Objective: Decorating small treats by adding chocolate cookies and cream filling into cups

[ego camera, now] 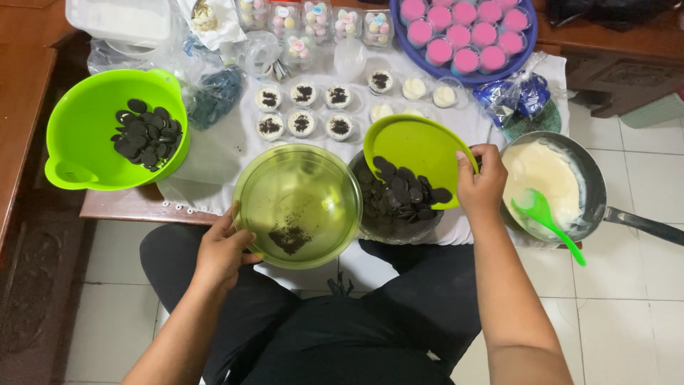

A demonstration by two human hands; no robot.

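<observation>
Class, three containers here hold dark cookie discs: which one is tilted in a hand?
The small green plate, tipped by the right hand; the big green bowl and the clear bowl beneath sit level.

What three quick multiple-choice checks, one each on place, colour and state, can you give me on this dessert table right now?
1. Where is the green spoon?
A. In the pan of cream
B. In the green colander
C. On the floor

2. What colour are the cups in the blue tray?
A. Yellow
B. Pink
C. White

3. How is the green plate in the right hand?
A. Flat on the table
B. Upside down
C. Tilted, dark wafers sliding off

Answers: 1 A, it rests in the pan. 2 B, all pink tops. 3 C, the plate slopes over a bowl while the left hand grips the clear bowl.
</observation>
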